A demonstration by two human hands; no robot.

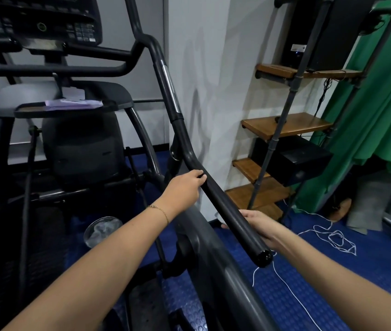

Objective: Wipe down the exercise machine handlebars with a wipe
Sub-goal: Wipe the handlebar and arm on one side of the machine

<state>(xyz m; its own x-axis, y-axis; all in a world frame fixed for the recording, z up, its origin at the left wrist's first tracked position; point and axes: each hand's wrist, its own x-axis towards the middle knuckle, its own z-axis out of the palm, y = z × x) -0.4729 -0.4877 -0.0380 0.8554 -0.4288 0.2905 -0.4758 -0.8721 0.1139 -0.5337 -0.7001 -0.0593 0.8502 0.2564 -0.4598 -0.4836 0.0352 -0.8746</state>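
The right black handlebar (216, 194) of the exercise machine slopes from the upper middle down to its end cap near the centre right. My left hand (185, 189) grips the bar just below its bend, thumb over the top. Lower down, my right hand (258, 225) wraps the bar from behind and beneath, close to the end cap. A pale edge of the wipe (218, 217) shows at its fingertips; the bar hides the rest of the wipe.
The machine's console (39, 22) is at the top left, above a tray holding a pack of wipes (72, 103). A bin with a clear liner (102, 231) stands on the blue floor. A wooden shelf unit (285, 125), a green cloth (375, 120) and a loose white cord (328, 235) lie to the right.
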